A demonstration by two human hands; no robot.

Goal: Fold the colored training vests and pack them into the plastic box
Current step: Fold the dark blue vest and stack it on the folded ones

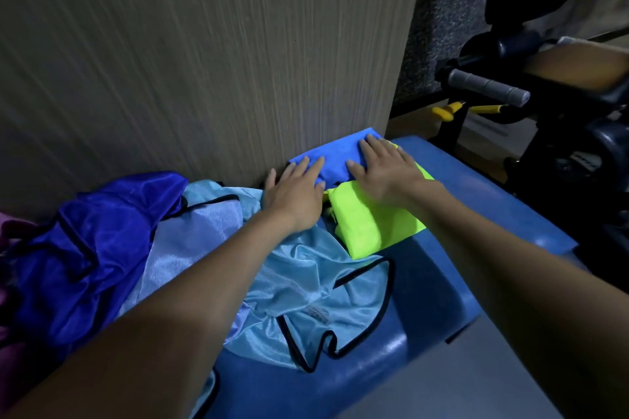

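Right of centre in the frame, both the left hand (295, 192) and right hand (384, 169) press flat, fingers straight, on the folded blue vest (335, 161) above the folded green vest (371, 221), smoothing it; next likely the crumpled light-blue vest (306, 286), no box visible.

Folded blue vest (335, 160) lies flat against the wall, overlapping folded neon-yellow vest (371, 218).

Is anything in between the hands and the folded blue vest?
No. Both the left hand and the right hand lie flat right on the folded blue vest, fingers straight, with nothing between. The folded neon green vest lies just in front of it, partly under the right hand's wrist.
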